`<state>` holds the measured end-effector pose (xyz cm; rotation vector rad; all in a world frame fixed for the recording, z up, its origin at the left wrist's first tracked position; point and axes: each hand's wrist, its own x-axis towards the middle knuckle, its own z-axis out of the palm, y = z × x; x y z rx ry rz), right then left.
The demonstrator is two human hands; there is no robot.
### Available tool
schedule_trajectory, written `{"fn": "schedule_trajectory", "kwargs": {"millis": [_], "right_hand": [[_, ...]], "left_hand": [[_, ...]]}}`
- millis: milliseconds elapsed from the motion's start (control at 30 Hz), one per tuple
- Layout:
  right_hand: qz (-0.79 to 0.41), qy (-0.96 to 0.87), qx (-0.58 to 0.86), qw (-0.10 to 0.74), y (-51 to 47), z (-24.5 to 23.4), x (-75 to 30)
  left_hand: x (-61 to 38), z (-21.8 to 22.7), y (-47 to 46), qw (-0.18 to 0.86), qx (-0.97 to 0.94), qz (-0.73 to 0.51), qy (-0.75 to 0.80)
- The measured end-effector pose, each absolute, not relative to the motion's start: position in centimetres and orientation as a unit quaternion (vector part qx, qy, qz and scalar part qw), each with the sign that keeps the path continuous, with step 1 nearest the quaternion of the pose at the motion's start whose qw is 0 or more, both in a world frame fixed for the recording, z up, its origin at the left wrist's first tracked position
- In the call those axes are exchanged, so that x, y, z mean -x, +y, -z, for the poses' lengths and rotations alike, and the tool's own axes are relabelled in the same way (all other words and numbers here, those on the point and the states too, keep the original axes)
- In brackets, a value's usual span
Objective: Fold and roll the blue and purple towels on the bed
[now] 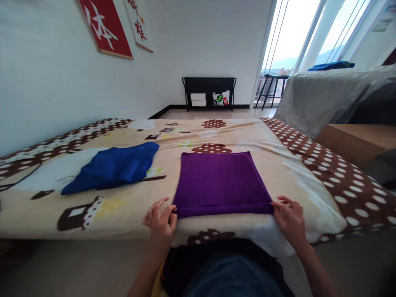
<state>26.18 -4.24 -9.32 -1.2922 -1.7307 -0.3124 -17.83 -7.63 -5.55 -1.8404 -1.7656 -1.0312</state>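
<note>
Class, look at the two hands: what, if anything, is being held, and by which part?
The purple cloth: the left hand pinches its near left corner, the right hand its near right corner.

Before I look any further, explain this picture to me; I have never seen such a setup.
There is no machine here, just a person's bare left hand and bare right hand. The one picture comes from a camera worn on that person's head, looking forward and down. On a soft cream blanket with brown patterns lie a flat, four-sided purple cloth and, to its left, a rumpled blue cloth. The left hand pinches the purple cloth's near left corner, the right its near right corner. Neither touches the blue cloth.
</note>
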Motion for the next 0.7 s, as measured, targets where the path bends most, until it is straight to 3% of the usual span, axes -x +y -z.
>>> {"fn": "schedule_trajectory", "kwargs": {"millis": [267, 500, 700], "right_hand": [[0.116, -0.722, 0.536, 0.423, -5.1, 8.3, -26.0], [0.2, -0.682, 0.589, 0.384, -5.4, 6.9, -22.7], [0.158, -0.743, 0.532, 0.375, -5.3, 5.9, -17.1]], "left_hand": [[16.5, 4.5, -8.3, 0.225, 0.664, 0.331, -0.632], [14.7, 4.6, -8.2, 0.294, 0.644, 0.314, -0.632], [11.3, 3.9, -7.4, 0.208, 0.78, 0.294, -0.512]]}}
